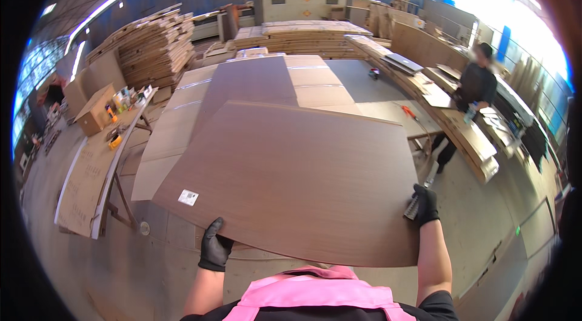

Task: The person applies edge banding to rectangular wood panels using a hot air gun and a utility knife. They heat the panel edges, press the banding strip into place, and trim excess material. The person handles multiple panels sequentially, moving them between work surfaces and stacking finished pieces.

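A large brown wood-grain panel [303, 181] spans the space in front of me, tilted, with a small white label [188, 197] near its left corner. My left hand [215, 247], in a black glove, is closed on the panel's near edge, thumb on top. At the right edge my right hand [426, 204], also black-gloved, is closed; its fingers are partly hidden. Beside those fingers, over the panel's edge, shows a grey ribbed piece [411, 208] whose kind I cannot make out. Beyond lies another brown panel [251, 81] on a cardboard-covered stack [173, 133].
To the left stands a workbench [91, 181] with bottles, a cardboard box [97, 109] and yellow tape [115, 141]. A tall pile of boards [148, 42] rises behind. Another person [476, 84] stands at the right by long boards [467, 136]. An orange-handled tool [409, 112] lies nearby.
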`<state>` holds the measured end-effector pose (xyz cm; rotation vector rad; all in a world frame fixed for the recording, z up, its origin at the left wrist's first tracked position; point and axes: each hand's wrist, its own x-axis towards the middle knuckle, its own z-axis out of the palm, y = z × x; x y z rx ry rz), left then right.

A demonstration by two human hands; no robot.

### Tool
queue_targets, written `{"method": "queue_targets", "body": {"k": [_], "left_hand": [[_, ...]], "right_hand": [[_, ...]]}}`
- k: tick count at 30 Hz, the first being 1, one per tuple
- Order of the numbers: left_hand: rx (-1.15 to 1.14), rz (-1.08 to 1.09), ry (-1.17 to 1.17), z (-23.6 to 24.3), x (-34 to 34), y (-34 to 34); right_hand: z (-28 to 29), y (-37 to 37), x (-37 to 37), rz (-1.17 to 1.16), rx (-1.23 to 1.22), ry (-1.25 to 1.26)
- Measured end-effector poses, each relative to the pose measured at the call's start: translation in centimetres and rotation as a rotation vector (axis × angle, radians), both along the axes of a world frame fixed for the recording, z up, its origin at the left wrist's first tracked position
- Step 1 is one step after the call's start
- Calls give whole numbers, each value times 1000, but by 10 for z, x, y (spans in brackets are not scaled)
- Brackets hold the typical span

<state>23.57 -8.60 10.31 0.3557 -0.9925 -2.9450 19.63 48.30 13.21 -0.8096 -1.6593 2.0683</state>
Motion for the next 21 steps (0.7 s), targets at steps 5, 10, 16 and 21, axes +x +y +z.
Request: {"method": "queue_targets", "body": {"k": [5,10,16,21], "left_hand": [[-35,287,-73,-22,-33,20],[-18,425,-142,-42,-83,58],[-28,525,-313,-82,-123,96],[-270,518,-633,-88,-129,106]], "right_hand": [[-17,-22,-197,267,64,-16],[-45,-49,-363,535,118,-36],[-100,-63,-461,636,118,-65],[-133,-59,-473,642,117,-153]]}}
